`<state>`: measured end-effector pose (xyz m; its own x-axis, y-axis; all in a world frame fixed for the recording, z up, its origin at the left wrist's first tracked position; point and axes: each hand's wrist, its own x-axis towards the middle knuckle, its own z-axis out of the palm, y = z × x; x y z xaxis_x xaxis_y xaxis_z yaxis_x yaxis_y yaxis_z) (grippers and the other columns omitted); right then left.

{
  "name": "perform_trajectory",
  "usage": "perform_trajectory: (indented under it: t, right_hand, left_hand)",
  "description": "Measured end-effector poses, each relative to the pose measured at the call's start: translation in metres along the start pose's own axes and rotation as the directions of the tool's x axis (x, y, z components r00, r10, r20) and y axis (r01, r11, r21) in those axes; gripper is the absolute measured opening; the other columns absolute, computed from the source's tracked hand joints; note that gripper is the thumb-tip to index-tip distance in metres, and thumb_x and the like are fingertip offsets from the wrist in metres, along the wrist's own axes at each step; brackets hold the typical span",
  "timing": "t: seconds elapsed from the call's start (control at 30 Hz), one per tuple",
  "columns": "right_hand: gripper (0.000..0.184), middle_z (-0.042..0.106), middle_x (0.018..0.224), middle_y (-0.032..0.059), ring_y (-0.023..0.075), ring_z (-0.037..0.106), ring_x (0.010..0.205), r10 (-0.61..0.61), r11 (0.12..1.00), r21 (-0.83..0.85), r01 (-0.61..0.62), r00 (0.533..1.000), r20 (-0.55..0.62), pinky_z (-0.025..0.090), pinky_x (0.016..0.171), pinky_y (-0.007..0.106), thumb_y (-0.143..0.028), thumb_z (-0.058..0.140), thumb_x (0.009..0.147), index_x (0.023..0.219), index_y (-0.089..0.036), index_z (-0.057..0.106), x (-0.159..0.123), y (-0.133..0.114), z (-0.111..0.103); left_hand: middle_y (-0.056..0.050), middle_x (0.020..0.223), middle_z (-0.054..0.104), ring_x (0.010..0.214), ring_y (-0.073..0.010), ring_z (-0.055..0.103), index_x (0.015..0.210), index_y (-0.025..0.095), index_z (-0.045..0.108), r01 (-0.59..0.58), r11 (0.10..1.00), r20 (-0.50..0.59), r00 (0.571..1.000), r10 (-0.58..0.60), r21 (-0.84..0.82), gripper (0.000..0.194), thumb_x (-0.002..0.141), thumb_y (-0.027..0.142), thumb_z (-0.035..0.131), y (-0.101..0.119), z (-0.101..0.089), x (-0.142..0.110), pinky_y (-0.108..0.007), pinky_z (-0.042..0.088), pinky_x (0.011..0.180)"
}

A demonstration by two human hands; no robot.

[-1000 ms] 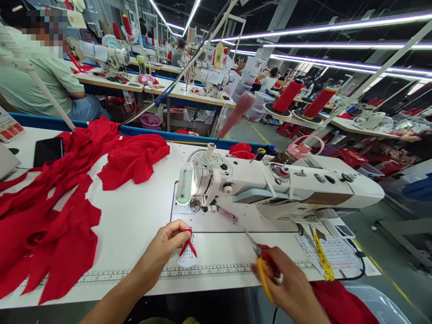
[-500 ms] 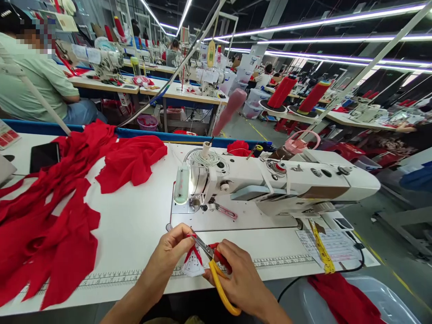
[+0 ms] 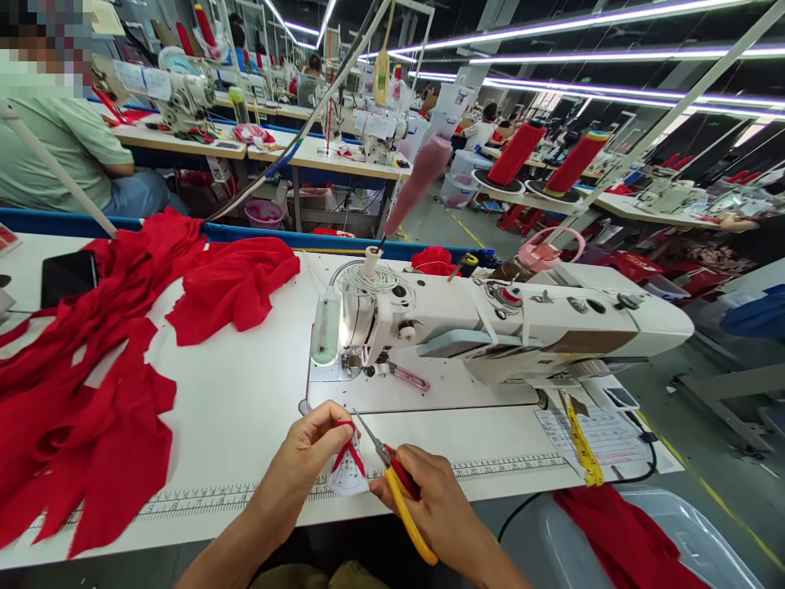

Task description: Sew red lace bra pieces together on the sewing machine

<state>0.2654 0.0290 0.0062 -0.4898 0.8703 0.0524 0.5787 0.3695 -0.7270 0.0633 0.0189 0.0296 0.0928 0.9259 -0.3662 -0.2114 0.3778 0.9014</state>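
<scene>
My left hand [image 3: 307, 456] pinches the top of a small white triangular label with red edging [image 3: 348, 470], held just above the front of the white table [image 3: 245, 401]. My right hand [image 3: 438, 511] grips yellow and red scissors [image 3: 396, 483]; their blades point up and left, the tips right beside the label's top. A white sewing machine [image 3: 491, 327] stands just behind both hands, its needle end at the left with a lamp lit.
Red fabric pieces [image 3: 110, 360] cover the table's left side, with a dark tablet [image 3: 67, 276] beyond them. A yellow tape measure [image 3: 580, 446] hangs at the right. A clear bin holds red cloth [image 3: 619, 540] at lower right. A person in a green shirt [image 3: 61, 155] sits at far left.
My right hand came in from the right with the scissors and brought the blades up to the label in my left hand. The view shifted down slightly.
</scene>
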Motion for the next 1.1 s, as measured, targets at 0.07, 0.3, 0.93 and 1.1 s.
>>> perform_trajectory:
  t: [0.07, 0.3, 0.93, 1.1]
  right_hand:
    - [0.047, 0.041, 0.064, -0.0057, 0.0105, 0.036, 0.056, 0.07, 0.994, 0.079, -0.07, 0.998, -0.004, 0.029, 0.052, 0.024, -0.049, 0.06, 0.092, 0.067, -0.024, 0.029, -0.001, 0.001, -0.004]
    - [0.03, 0.054, 0.083, -0.002, 0.0119, 0.045, 0.068, 0.111, 0.909, 0.405, -0.104, 0.994, 0.005, 0.04, 0.062, 0.024, -0.046, 0.07, 0.084, 0.089, -0.023, 0.051, 0.006, -0.011, -0.016]
    - [0.02, 0.053, 0.077, -0.0014, 0.0121, 0.05, 0.066, 0.264, 0.777, 0.629, -0.003, 0.909, -0.322, 0.043, 0.062, 0.026, -0.034, 0.061, 0.088, 0.08, -0.023, 0.046, 0.007, -0.013, 0.015]
    - [0.026, 0.053, 0.075, -0.0032, 0.011, 0.044, 0.064, 0.18, 0.926, 0.335, -0.172, 0.984, 0.007, 0.039, 0.06, 0.024, -0.037, 0.066, 0.085, 0.079, -0.023, 0.045, -0.007, 0.002, -0.014]
  left_hand:
    - [0.005, 0.067, 0.048, 0.062, -0.0104, 0.038, 0.079, 0.02, 0.052, 0.005, 0.998, 0.002, 1.0, -0.005, 0.069, 0.029, 0.085, 0.047, 0.061, -0.001, -0.001, 0.001, -0.022, 0.032, 0.059]
    - [0.003, 0.075, 0.056, 0.07, -0.0145, 0.048, 0.103, 0.023, 0.048, -0.076, 0.939, 0.171, 0.985, 0.019, 0.335, 0.032, 0.091, 0.052, 0.052, -0.012, 0.01, -0.002, -0.026, 0.035, 0.063]
    - [-0.002, 0.086, 0.065, 0.088, -0.0169, 0.058, 0.084, 0.019, 0.07, 0.021, 0.99, -0.059, 0.998, -0.029, -0.14, 0.032, 0.08, 0.051, 0.073, -0.026, 0.025, -0.005, -0.029, 0.051, 0.092]
    - [-0.005, 0.098, 0.07, 0.102, -0.0219, 0.063, 0.091, 0.018, 0.072, 0.011, 0.983, -0.127, 0.991, -0.034, -0.182, 0.032, 0.08, 0.048, 0.073, -0.019, 0.013, -0.005, -0.036, 0.049, 0.104]
